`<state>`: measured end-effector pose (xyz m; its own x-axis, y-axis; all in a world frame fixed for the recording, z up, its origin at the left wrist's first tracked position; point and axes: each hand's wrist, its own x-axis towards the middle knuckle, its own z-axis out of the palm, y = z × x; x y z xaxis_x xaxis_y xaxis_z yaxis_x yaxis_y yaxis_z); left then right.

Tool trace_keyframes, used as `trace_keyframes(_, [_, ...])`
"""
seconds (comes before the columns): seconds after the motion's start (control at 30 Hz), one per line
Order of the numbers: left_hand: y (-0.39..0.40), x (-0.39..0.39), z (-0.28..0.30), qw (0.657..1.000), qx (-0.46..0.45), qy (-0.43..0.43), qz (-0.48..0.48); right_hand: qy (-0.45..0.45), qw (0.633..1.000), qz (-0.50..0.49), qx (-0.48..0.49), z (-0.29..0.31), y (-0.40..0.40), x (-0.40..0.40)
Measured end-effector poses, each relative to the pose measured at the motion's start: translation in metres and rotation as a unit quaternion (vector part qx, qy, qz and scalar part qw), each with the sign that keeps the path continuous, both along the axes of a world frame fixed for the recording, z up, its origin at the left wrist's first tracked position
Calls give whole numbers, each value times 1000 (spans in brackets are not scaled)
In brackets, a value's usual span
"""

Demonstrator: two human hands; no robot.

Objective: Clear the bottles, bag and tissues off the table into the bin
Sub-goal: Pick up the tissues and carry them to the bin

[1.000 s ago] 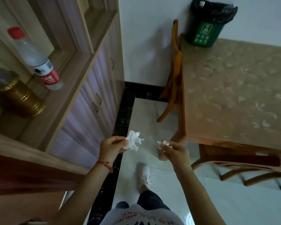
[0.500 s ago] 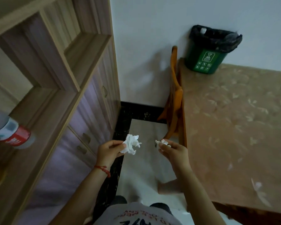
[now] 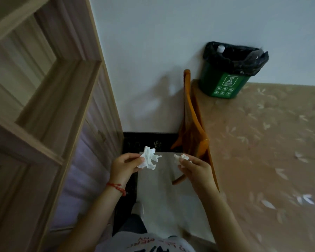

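My left hand (image 3: 125, 165) pinches a crumpled white tissue (image 3: 149, 158) over the floor, just left of the table. My right hand (image 3: 195, 169) holds a smaller crumpled tissue (image 3: 182, 157) at its fingertips, close to the table's near left edge. The green bin (image 3: 224, 82) with a black liner stands at the far left corner of the table (image 3: 262, 142), against the wall. A white bottle cap (image 3: 220, 48) shows inside the bin. The hands are well short of the bin.
A wooden shelf and cabinet unit (image 3: 49, 115) fills the left side. An orange wooden chair (image 3: 193, 124) is tucked against the table's left edge. A narrow strip of pale floor tile (image 3: 162, 193) runs between cabinet and table, ending at the white wall.
The view has moved forward towards the wall and bin; the bottle and brass pot on the shelf have passed out of sight. Both hands still hold their tissues, carried along.
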<state>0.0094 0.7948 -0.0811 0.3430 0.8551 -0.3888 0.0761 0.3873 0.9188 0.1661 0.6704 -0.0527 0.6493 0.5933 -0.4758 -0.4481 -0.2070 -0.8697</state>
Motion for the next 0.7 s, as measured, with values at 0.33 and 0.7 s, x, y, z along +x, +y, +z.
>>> trace_keyframes(0.33, [128,64,21,999,27,-20,-42,-49,998,-48,8,12,109,54])
trace_keyframes(0.7, [212,160,32,997,43,-23,-66,-43,993,-87,64,13,185,143])
